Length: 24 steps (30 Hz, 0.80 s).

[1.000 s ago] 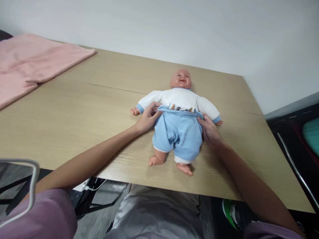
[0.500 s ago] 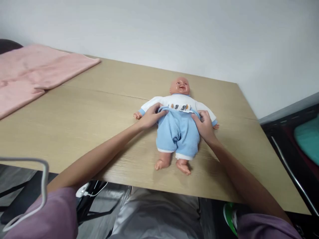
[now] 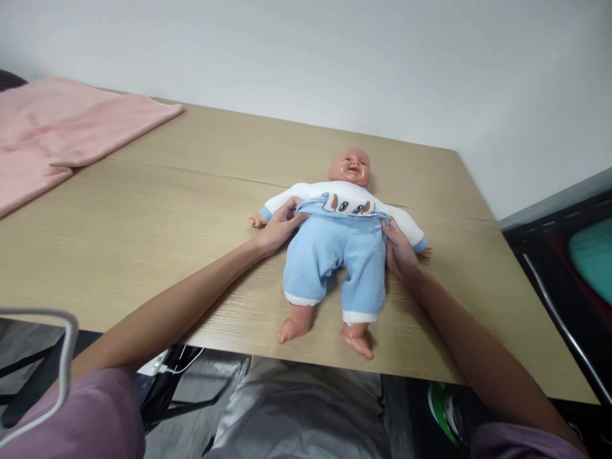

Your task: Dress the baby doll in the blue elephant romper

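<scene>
A baby doll (image 3: 351,167) lies on its back on the table, head toward the wall and bare feet toward me. It wears a white long-sleeved top (image 3: 308,190) with blue cuffs and light blue trousers (image 3: 310,261) with white hems. The top's lower front carries a stitched animal face. My left hand (image 3: 283,226) pinches the waistband at the doll's side on the left. On the other side my right hand (image 3: 398,245) grips the waistband, thumb in front, its other fingers partly hidden behind the cloth.
A pink blanket (image 3: 71,127) lies on the left of the wooden table (image 3: 191,210). A white cable (image 3: 69,344) loops at the lower left. Beyond the table's right edge is a dark frame with a teal item (image 3: 593,255). The wall stands behind the table.
The trousers are pulled wider and smoother at the waist, with my hands farther apart. The doll's legs have spread and its feet sit nearer the table's front edge.
</scene>
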Motion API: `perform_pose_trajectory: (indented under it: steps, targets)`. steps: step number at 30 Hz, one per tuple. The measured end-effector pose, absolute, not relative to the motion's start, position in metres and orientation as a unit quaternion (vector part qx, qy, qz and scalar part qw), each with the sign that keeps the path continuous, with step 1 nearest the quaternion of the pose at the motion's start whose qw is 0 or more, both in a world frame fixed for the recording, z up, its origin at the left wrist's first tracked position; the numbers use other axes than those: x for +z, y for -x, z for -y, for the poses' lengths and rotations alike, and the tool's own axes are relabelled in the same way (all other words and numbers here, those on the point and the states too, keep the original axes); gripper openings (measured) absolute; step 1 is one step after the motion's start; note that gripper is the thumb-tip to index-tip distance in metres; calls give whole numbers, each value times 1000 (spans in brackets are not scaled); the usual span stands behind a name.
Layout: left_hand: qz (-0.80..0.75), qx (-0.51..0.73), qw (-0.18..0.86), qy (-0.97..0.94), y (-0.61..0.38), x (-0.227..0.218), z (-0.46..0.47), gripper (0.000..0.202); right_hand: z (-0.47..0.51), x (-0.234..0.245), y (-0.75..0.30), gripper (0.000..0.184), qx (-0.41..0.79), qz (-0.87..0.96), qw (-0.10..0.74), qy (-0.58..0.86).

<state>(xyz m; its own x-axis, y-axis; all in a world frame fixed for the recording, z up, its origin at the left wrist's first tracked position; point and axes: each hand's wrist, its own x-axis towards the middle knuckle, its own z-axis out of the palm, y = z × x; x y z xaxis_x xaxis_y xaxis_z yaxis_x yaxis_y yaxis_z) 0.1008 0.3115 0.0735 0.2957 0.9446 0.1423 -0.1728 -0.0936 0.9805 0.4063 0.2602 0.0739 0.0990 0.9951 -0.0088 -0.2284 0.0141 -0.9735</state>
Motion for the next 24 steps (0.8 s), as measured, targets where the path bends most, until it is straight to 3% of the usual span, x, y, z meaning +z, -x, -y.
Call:
perform_pose_trajectory:
  steps: [6,12,14,18,24]
  targets:
    - [-310,454,610,-570,-93,77,-310,57,-254,76,-406,38,515,468,554,456]
    - [-280,440,538,-662,-90,90,-314,51,-242,97,-408,26,322,631,510,488]
    - [-280,458,511,-672,-95,98,-317,55,-247,108,-405,23,308,657,494,479]
    - [-329,472,520,-632,-103,104,-317,59,-266,110,-398,32,395,601,497,486]
    - [-396,384,455,-699,-88,89,-313,44,-260,76,-416,49,399,578,458,545]
